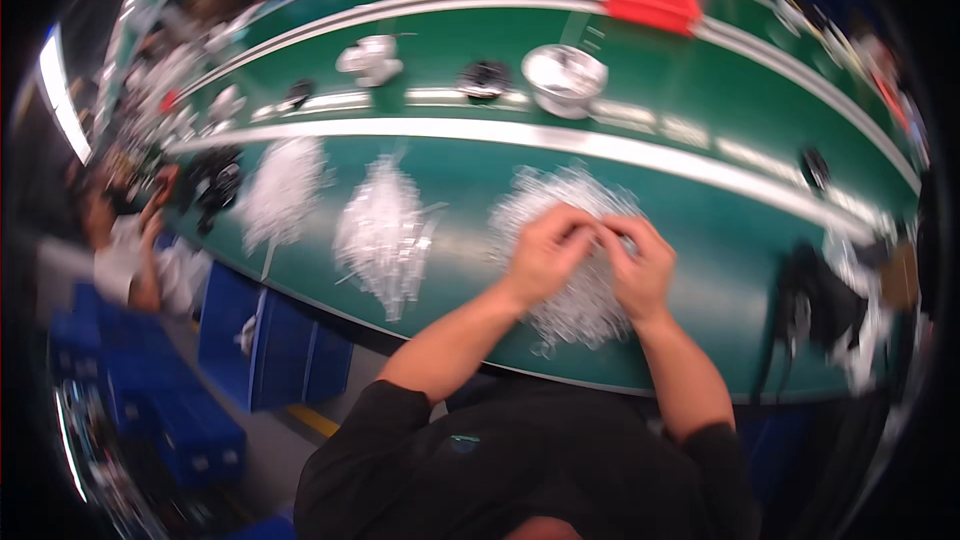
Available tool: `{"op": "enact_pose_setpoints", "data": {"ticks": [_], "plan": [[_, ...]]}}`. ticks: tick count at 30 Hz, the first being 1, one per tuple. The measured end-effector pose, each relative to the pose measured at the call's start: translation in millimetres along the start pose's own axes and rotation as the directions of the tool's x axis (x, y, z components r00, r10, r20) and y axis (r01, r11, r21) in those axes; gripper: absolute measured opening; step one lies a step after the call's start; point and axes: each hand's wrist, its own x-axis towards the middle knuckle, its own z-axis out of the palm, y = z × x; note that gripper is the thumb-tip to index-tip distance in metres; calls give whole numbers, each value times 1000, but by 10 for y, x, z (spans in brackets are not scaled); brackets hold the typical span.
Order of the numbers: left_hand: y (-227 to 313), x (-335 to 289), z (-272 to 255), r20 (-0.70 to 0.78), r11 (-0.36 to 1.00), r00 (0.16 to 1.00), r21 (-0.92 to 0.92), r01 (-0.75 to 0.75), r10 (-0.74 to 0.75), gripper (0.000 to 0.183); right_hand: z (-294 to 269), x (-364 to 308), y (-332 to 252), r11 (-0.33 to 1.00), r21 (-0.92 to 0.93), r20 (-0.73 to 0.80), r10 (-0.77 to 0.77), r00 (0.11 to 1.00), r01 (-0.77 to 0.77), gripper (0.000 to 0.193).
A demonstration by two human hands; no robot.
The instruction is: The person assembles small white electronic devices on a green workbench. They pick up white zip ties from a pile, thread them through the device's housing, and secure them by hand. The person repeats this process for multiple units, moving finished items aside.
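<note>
My left hand [549, 252] and my right hand [640, 262] meet over a loose heap of small clear pieces [585, 312] on the green table. Fingers of both hands are pinched together, their tips almost touching. Whatever lies between them is too small and blurred to make out. To the left of the heap lies a pile of clear, strip-like pieces [385, 235]. Beyond it spreads another whitish pile of similar thin pieces [288, 190].
Behind a white rail [480, 130] runs a green belt carrying a white bowl-shaped part [563, 80], a black round part [484, 79] and a white part [370, 60]. A red tray [648, 0] stands farther back. A black bag [815, 300] lies at right. Another person [130, 250] sits at left by blue bins [260, 340].
</note>
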Motion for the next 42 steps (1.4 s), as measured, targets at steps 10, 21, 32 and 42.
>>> {"op": "enact_pose_setpoints", "data": {"ticks": [10, 21, 32, 42], "plan": [[37, 52, 14, -72, 995, 993, -7, -99, 98, 9, 14, -52, 145, 989, 137, 92, 51, 994, -63, 20], [77, 14, 19, -25, 993, 993, -1, -114, 114, 11, -39, -81, 198, 982, 174, 75, 55, 996, -67, 19], [250, 84, 6, -12, 914, 968, 332, -233, 251, 23, -101, 20, 204, 987, 149, 124, 37, 992, -55, 19], [493, 299, -128, 345, 661, 875, 574, -483, 340, 16, -200, 106, 61, 997, 73, 215, -38, 976, 23, 19]]}}
